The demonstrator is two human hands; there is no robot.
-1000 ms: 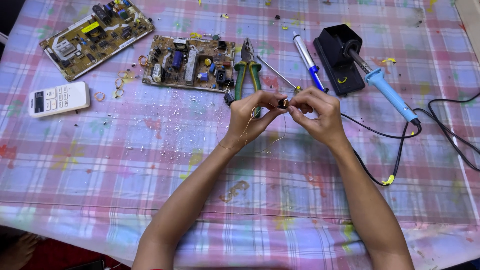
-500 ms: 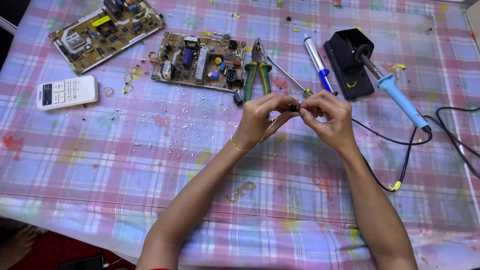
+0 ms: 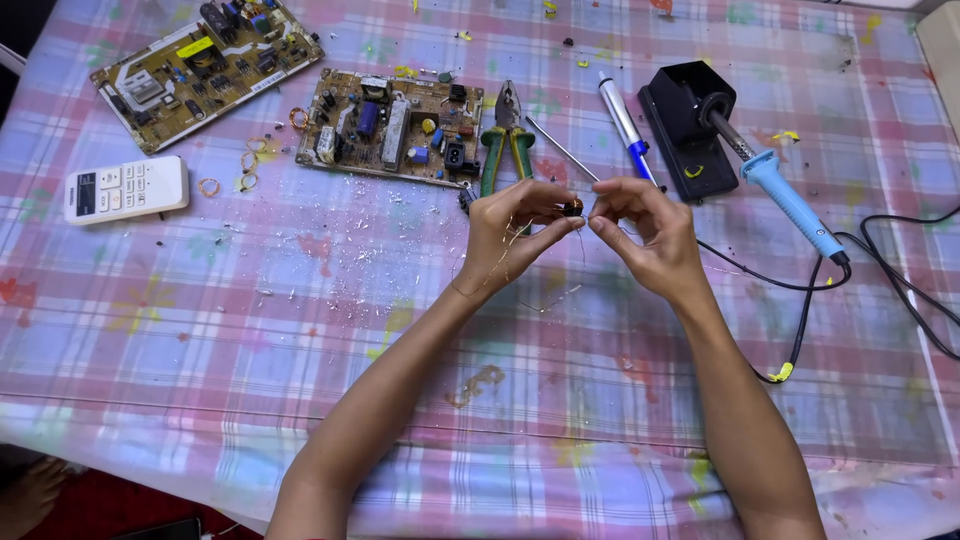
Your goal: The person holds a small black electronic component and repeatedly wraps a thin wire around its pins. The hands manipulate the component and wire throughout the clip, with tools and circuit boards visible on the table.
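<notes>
Pliers [image 3: 505,140] behind hands; circuit board [image 3: 390,128] left of pliers; soldering iron [image 3: 780,195] right.

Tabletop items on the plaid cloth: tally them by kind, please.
Green-brown circuit boards: 2
White remote control: 1
Green-handled pliers: 1
Blue-handled soldering iron: 1
Black soldering iron stand: 1
Blue-and-white pen-shaped tool: 1
Small dark wire-wound part held by both hands: 1
Total: 8
</notes>
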